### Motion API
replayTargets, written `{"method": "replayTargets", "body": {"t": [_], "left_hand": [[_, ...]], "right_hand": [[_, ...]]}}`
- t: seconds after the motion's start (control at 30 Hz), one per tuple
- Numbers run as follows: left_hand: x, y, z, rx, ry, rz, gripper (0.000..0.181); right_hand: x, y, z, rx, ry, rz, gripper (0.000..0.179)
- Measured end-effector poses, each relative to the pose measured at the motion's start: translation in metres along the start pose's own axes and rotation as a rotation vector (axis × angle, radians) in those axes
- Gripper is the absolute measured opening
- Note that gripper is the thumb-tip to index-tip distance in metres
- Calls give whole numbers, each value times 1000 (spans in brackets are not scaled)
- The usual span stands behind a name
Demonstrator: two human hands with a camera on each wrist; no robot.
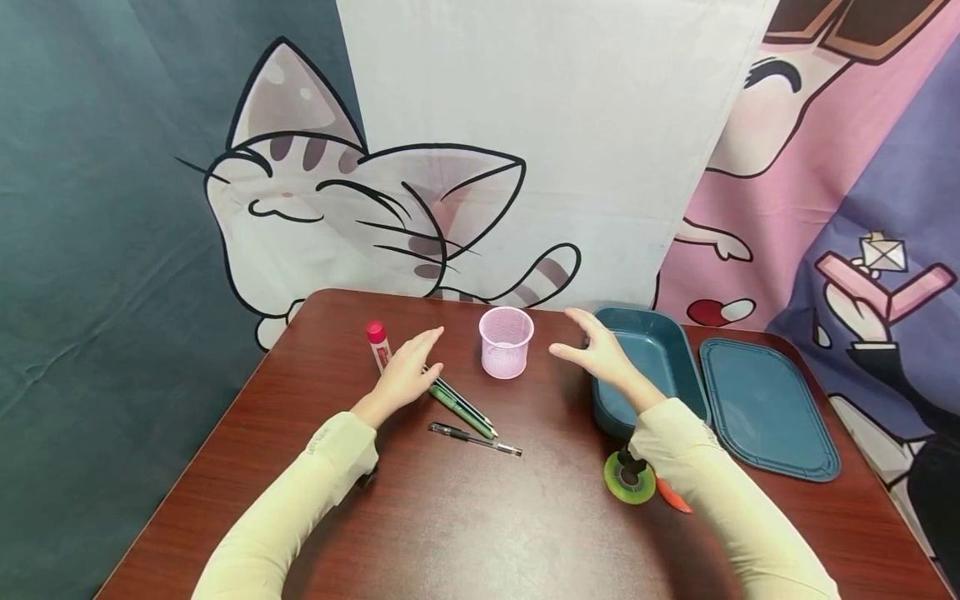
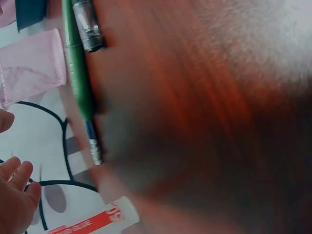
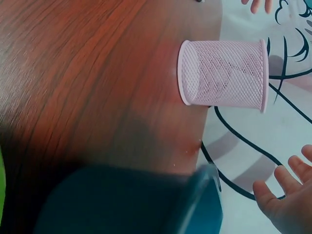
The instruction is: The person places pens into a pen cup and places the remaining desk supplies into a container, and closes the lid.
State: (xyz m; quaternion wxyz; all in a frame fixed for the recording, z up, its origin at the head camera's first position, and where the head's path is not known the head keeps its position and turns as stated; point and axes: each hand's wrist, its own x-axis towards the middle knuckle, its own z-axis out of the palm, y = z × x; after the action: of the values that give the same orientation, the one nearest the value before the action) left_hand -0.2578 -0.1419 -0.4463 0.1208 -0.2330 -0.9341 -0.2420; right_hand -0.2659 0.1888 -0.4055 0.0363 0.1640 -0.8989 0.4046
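Observation:
A pink mesh pen cup (image 1: 505, 354) stands upright between the two hands, with nothing showing inside it. My left hand (image 1: 403, 368), fingers extended and thumb apart, hovers beside a green pen (image 1: 459, 410) and a dark pencil (image 1: 474, 410). Just behind that hand is a glue stick (image 1: 378, 343) with a red cap, partly covered by it. A black pen (image 1: 475, 439) lies nearer the front. Over the left side of a blue plastic box (image 1: 663, 354) is my right hand (image 1: 602, 352), its fingers spread and holding nothing; the right wrist view shows the same loose fingers (image 3: 287, 183).
Right of the box lies its matching blue lid (image 1: 768, 408). A green tape roll (image 1: 628, 479) and an orange object (image 1: 672, 493), partly hidden by the right sleeve, sit before the box. Behind the brown table (image 1: 525, 533) hangs a cartoon-printed cloth (image 1: 562, 125).

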Motion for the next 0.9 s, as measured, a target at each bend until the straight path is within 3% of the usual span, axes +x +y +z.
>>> {"method": "replayTargets", "body": {"t": [0.3,0.6,0.9], "left_hand": [[-2,-10,17,-34,-49,-96,39],[-3,-15,23,-84,-75,-161,39],[-2,-23,31,-53,-102,-172,36]], "right_hand": [[12,3,21,8,-43,36,75],[24,2,40,3,-56,56,78],[33,-2,57,11,-24,75,81]]}}
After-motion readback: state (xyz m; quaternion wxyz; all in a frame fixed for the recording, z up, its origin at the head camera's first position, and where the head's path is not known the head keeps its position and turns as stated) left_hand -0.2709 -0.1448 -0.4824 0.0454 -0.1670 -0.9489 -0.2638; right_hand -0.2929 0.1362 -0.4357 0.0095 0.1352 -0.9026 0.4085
